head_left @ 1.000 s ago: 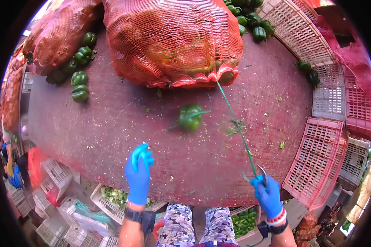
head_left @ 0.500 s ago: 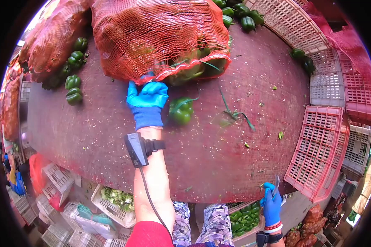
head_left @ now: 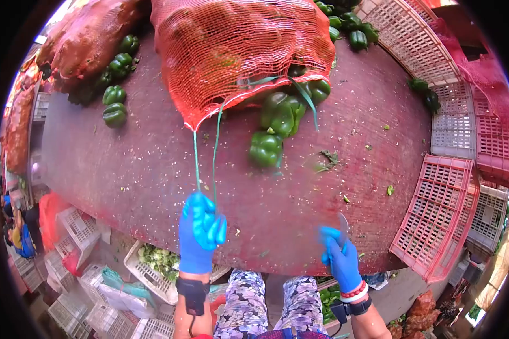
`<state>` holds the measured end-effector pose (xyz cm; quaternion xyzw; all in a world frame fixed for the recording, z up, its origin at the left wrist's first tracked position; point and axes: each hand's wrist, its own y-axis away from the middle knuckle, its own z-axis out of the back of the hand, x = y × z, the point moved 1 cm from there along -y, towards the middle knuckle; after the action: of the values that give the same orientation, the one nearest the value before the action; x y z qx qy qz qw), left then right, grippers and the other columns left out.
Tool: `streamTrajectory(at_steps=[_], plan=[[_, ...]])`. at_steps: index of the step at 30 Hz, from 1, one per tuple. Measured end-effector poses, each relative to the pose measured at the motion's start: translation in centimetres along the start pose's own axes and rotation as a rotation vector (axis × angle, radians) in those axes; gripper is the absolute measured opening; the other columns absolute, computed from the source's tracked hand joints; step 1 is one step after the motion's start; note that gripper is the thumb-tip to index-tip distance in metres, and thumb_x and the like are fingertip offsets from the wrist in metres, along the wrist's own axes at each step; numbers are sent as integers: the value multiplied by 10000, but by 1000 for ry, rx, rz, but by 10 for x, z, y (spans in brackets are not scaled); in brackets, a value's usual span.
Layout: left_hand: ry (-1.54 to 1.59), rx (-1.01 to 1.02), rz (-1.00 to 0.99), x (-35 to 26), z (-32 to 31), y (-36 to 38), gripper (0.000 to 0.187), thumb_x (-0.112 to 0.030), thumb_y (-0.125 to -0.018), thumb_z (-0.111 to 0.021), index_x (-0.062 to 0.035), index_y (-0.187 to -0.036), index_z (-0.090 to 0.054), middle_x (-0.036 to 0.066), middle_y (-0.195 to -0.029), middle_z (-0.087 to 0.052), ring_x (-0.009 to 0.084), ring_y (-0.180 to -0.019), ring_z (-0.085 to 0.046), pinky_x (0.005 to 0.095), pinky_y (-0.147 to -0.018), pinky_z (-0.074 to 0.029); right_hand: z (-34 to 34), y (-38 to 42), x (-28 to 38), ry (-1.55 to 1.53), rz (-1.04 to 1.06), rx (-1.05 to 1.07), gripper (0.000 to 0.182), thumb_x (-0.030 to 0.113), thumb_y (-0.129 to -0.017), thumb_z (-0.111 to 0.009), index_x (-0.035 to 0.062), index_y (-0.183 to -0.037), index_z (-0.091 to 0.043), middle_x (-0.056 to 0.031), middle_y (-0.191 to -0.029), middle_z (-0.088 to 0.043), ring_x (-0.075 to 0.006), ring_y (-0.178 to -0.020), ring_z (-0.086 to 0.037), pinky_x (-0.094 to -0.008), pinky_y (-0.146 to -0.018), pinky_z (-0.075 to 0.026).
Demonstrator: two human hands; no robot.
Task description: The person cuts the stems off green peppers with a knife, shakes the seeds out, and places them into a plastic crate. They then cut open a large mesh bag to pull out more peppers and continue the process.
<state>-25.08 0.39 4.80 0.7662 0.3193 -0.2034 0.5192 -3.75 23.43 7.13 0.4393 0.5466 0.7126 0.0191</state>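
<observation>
My left hand, in a blue glove, is closed on a green string drawn tight from the corner of the orange mesh sack. A second green strand hangs beside it. The sack lies at the far side of the table, its red-hemmed mouth facing me. Dark green bell peppers sit at that mouth, some still partly under the mesh. Over the near table edge, my right hand, also gloved, is closed around a small knife with its blade pointing up; the handle is mostly hidden.
Another full mesh sack stands at the far left, with loose peppers beside it. Plastic crates line the table's right side. Scraps and a wilted stem lie on the reddish tabletop. Below the near edge stands a crate of trimmings.
My left hand has left the sack mouth and come back towards me, stretching the string. The right hand with the knife has risen and moved left. More peppers show outside the sack.
</observation>
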Motion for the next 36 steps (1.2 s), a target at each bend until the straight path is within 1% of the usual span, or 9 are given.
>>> streamTrajectory(at_steps=[4,7,9,12,17,23,26,31,36], plan=[[-214,22,119,46,31,76,380,-424,-1008,-538,-51,-938,-554,42,-625,-523,139,-444,-486,289,-407,-430,-106,-43,53,32,219,228,343,183,-977,-608,59,-1296,-605,-22,-980,-634,-56,-699,-530,-235,-615,-460],[-249,-28,189,88,62,132,329,-346,-1016,-544,-23,-1030,-607,30,-711,-582,91,-507,-516,255,-480,-474,-193,-95,77,366,822,207,326,236,-980,-598,57,-1252,-618,-34,-901,-637,-81,-666,-548,-262,-596,-476],[-261,-32,246,93,73,142,308,-302,-1016,-549,-16,-1101,-624,12,-734,-587,62,-541,-516,237,-516,-487,-236,-119,79,345,802,249,294,264,-986,-587,57,-1191,-633,-19,-825,-617,-81,-625,-536,-265,-566,-469],[-378,-1,280,86,86,141,312,-263,-1006,-563,-16,-1190,-617,3,-764,-590,49,-580,-522,229,-537,-487,-261,-108,84,-19,169,479,256,277,-998,-571,66,-1122,-642,17,-746,-571,-64,-584,-499,-246,-521,-432],[-785,-195,-104,62,113,57,353,-209,-994,-558,-17,-1289,-580,108,-1071,-673,169,-785,-643,305,-685,-521,-197,-89,85,-71,203,378,225,264,-1008,-570,62,-1053,-658,65,-655,-473,-10,-507,-367,-185,-433,-286],[-855,-152,-571,16,14,-102,416,-236,-956,-633,-5,-1294,-559,138,-1104,-665,204,-963,-628,360,-810,-525,-191,-46,230,128,990,805,297,260,-1026,-512,-13,-1080,-614,-12,-690,-522,-69,-489,-428,-228,-439,-319],[-827,-270,-656,4,-30,-171,469,-264,-934,-666,2,-1301,-546,144,-1038,-669,205,-890,-633,358,-797,-522,-173,-23,223,67,1112,438,270,276,-1019,-523,15,-1046,-590,-18,-766,-562,-82,-549,-475,-226,-485,-376],[-215,-55,-195,24,-42,-181,464,-288,-939,-646,-3,-1293,-550,156,-1027,-676,234,-877,-663,397,-824,-549,-79,10,152,-129,705,660,327,277,-953,-623,50,-720,-587,-17,-513,-497,-118,-393,-426,-304,-391,-346],[773,345,302,21,-65,-118,449,-310,-984,-541,16,-1292,-559,182,-1152,-678,262,-908,-681,434,-851,-563,-17,79,47,-282,-61,410,371,322,-910,-666,-48,-903,-690,-43,-556,-501,-154,-504,-464,-296,-463,-341]])
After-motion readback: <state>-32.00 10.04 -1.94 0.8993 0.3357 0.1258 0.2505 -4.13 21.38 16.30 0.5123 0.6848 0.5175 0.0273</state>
